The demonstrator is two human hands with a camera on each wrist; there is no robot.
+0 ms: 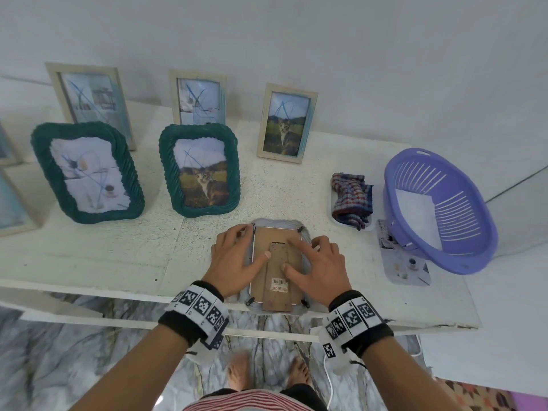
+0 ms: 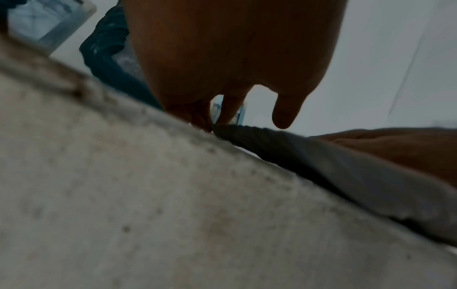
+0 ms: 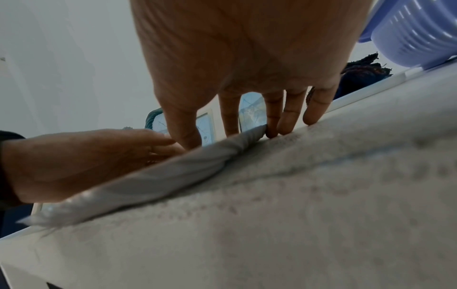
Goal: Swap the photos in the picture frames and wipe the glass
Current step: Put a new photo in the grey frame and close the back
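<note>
A grey ribbed picture frame (image 1: 296,225) lies face down at the table's front edge, its brown cardboard back (image 1: 277,241) and easel stand up. My left hand (image 1: 237,256) rests on the frame's left side with fingers spread: the thumb is on the backboard and the index finger is by the top-left clip. My right hand (image 1: 317,262) lies flat on the right side, index and thumb pressing the board. In the right wrist view my right hand's fingers (image 3: 284,117) touch the grey frame (image 3: 185,172). A checked cloth (image 1: 351,200) lies to the right.
Two green wicker frames (image 1: 89,173) (image 1: 201,170) and three pale wooden frames (image 1: 92,99) (image 1: 198,96) (image 1: 286,123) stand behind. A purple basket (image 1: 439,209) holding white paper sits at the right, with a loose photo (image 1: 406,262) beside it. The face-down frame overhangs the table edge (image 1: 118,289).
</note>
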